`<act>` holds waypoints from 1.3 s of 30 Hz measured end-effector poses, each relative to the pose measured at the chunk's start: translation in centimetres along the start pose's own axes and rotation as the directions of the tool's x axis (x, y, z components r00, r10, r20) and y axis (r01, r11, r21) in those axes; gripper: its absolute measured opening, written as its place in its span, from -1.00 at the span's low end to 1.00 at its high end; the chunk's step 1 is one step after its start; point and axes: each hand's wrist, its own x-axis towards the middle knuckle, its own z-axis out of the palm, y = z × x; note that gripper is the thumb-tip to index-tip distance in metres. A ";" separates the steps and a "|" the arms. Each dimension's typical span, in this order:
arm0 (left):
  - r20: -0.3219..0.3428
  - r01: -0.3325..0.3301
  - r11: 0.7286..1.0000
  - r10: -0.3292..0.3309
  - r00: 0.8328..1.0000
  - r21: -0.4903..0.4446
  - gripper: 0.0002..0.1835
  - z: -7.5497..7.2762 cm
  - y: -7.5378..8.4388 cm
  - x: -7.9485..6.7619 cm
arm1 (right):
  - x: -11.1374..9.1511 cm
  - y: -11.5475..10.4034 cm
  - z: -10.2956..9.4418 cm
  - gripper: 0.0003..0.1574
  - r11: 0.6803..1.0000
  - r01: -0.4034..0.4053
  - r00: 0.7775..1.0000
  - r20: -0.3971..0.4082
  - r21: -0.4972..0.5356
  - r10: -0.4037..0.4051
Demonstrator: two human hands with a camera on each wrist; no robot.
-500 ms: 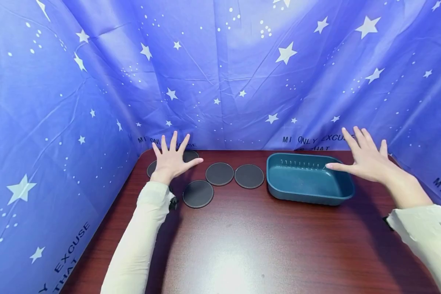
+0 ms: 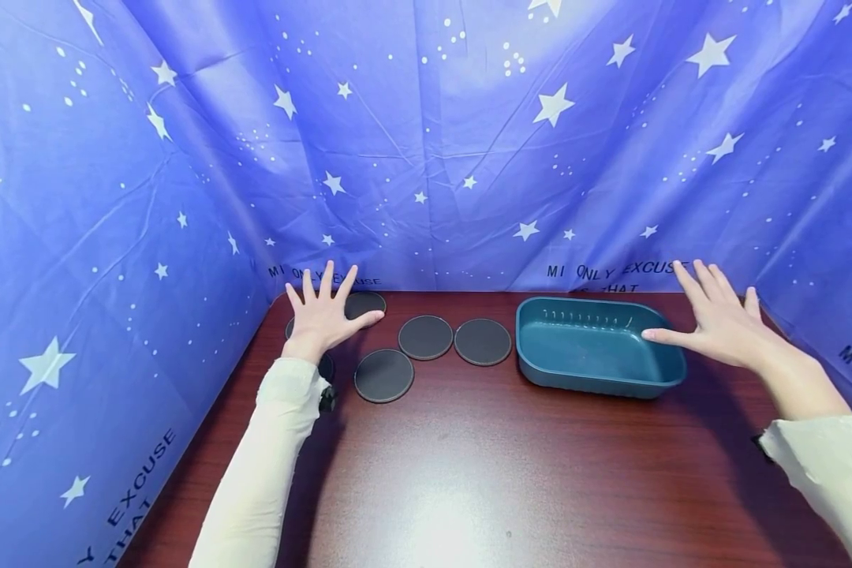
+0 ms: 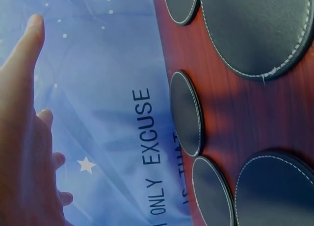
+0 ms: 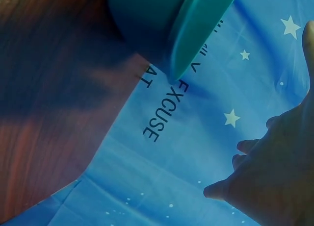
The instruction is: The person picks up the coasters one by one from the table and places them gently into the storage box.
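Fingers spread wide, my left hand [image 2: 319,319] hovers above several round black coasters at the left of the table, holding nothing. One coaster [image 2: 384,375] lies nearest the front, with two more, a middle coaster [image 2: 425,338] and a right coaster [image 2: 483,341], side by side behind it. Others are partly covered by the left hand and wrist; white stitching along a coaster's rim [image 3: 186,113] shows in the left wrist view. My right hand [image 2: 724,323], also spread and holding nothing, is over the right end of a teal rectangular bin [image 2: 589,380].
The dark red wooden table [image 2: 525,465] has a bright glare at its front middle. A blue star-printed curtain [image 2: 426,142] hangs behind the table and along both sides, close to the back edge.
My left hand has shifted slightly left, uncovering more of the coasters behind it. The right hand has moved a little right and toward the front. The coasters and bin stay where they were.
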 end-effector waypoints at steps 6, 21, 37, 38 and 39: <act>-0.001 0.016 1.000 -0.016 1.000 0.005 0.14 0.0 -0.7 -0.4 | -0.4 0.6 0.7 0.51 1.000 0.016 1.000 -0.007 0.018 -0.016; -0.011 0.037 0.999 -0.037 0.999 -0.032 0.11 0.7 -2.5 -1.9 | -2.1 2.2 3.6 0.50 0.974 0.086 0.996 -0.003 0.210 -0.088; -0.018 0.037 0.999 -0.037 0.999 -0.016 0.07 0.3 -4.4 -3.3 | -3.8 3.2 6.2 0.42 0.939 0.028 0.998 0.039 0.344 -0.044; -0.016 0.037 0.999 -0.037 0.999 -0.018 0.07 0.2 -4.6 -3.4 | -3.8 3.2 6.3 0.41 0.936 0.022 0.998 0.042 0.351 -0.040; -0.017 0.035 0.999 -0.035 0.999 -0.019 0.07 0.2 -4.7 -3.5 | -3.8 3.2 6.3 0.41 0.935 0.020 0.998 0.042 0.355 -0.037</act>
